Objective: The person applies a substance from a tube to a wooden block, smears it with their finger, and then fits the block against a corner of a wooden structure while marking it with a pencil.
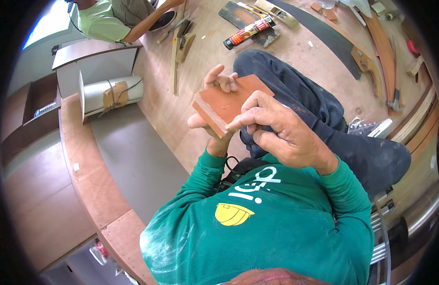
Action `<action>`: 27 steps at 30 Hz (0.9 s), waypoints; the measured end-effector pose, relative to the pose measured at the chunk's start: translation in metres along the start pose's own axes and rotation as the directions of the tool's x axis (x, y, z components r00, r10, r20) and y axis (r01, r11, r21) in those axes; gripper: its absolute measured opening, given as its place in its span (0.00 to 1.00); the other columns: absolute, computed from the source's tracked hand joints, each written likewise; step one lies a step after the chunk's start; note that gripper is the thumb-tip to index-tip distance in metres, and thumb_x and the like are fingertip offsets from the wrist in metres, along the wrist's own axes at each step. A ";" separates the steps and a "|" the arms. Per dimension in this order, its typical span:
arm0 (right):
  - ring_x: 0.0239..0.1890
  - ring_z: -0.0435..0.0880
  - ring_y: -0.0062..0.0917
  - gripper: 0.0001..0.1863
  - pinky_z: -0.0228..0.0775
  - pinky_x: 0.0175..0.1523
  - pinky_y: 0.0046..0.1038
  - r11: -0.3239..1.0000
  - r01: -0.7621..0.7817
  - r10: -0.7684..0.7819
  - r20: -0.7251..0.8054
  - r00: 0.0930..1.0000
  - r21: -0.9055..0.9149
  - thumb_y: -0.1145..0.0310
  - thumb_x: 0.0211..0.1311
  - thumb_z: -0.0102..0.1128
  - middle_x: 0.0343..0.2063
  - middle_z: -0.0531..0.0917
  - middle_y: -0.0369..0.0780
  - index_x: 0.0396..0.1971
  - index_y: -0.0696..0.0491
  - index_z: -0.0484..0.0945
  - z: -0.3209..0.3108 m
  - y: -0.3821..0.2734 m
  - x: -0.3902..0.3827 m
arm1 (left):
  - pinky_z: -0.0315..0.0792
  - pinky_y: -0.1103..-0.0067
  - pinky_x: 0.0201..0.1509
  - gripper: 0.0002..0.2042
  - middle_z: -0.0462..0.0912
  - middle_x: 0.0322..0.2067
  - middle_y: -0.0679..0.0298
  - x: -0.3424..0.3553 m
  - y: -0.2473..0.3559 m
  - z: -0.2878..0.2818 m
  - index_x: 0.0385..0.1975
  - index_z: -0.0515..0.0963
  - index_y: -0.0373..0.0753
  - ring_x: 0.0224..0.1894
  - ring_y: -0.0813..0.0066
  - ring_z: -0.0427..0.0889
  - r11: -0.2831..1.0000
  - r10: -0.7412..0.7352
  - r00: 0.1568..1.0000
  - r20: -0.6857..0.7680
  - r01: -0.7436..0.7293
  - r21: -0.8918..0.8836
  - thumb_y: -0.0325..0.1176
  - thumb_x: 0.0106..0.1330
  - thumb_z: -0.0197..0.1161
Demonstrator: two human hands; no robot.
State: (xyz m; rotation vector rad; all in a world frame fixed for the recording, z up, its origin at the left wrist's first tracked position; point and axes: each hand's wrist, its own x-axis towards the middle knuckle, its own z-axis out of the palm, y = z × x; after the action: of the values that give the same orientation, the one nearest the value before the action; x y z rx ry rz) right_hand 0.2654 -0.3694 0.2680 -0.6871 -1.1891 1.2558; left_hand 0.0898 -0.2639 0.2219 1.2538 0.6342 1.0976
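My left hand (218, 81) grips a reddish-brown wooden block (243, 90) from beneath, its fingers curled over the far edge and thumb at the near side. My right hand (288, 135) is bent over the block, a fingertip touching the near corner of its lighter cut edge. Something small and pale (228, 127) is at that fingertip, too small to make out. The block is held tilted above my dark-trousered legs.
A co-worker (105, 19) sits at upper left. A caulk tube (248, 31), a handsaw (324, 42), a hammer (395, 102) and wood strips (176, 57) lie on the floor. A curved plywood frame (91, 166), cabinet (93, 66) and white roll (131, 90) are at left.
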 end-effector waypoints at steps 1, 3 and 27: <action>0.40 0.73 0.23 0.24 0.69 0.47 0.25 1.000 0.015 -0.015 -0.009 1.000 -0.001 0.85 0.54 0.49 0.41 0.72 0.38 0.50 0.58 0.85 0.001 0.002 -0.002 | 0.61 0.65 0.80 0.70 0.69 0.38 0.69 0.002 0.000 -0.002 0.70 0.66 0.30 0.47 0.76 0.73 0.999 0.010 1.000 0.022 -0.009 -0.044 0.93 0.39 0.56; 0.40 0.73 0.23 0.23 0.69 0.46 0.25 0.999 0.051 -0.051 0.008 0.999 -0.007 0.85 0.54 0.50 0.41 0.72 0.38 0.49 0.58 0.85 0.001 0.001 -0.005 | 0.61 0.64 0.80 0.72 0.69 0.38 0.69 0.005 -0.005 -0.010 0.70 0.66 0.30 0.47 0.75 0.73 0.992 0.009 0.998 0.059 -0.002 -0.123 0.94 0.36 0.55; 0.44 0.80 0.14 0.29 0.72 0.51 0.20 0.993 -0.106 0.119 -0.282 0.952 0.060 0.68 0.73 0.69 0.41 0.83 0.37 0.65 0.64 0.66 0.011 -0.019 0.032 | 0.75 0.71 0.57 0.36 0.71 0.47 0.65 0.008 0.012 0.014 0.51 0.70 0.42 0.50 0.72 0.75 0.963 -0.163 0.984 0.067 0.174 -0.205 0.73 0.64 0.63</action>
State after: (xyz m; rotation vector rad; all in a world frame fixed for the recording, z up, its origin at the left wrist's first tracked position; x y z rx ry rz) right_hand 0.2578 -0.3459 0.2982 -0.8814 -0.8926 1.2255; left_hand 0.1011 -0.2630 0.2382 1.0223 0.5608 0.9620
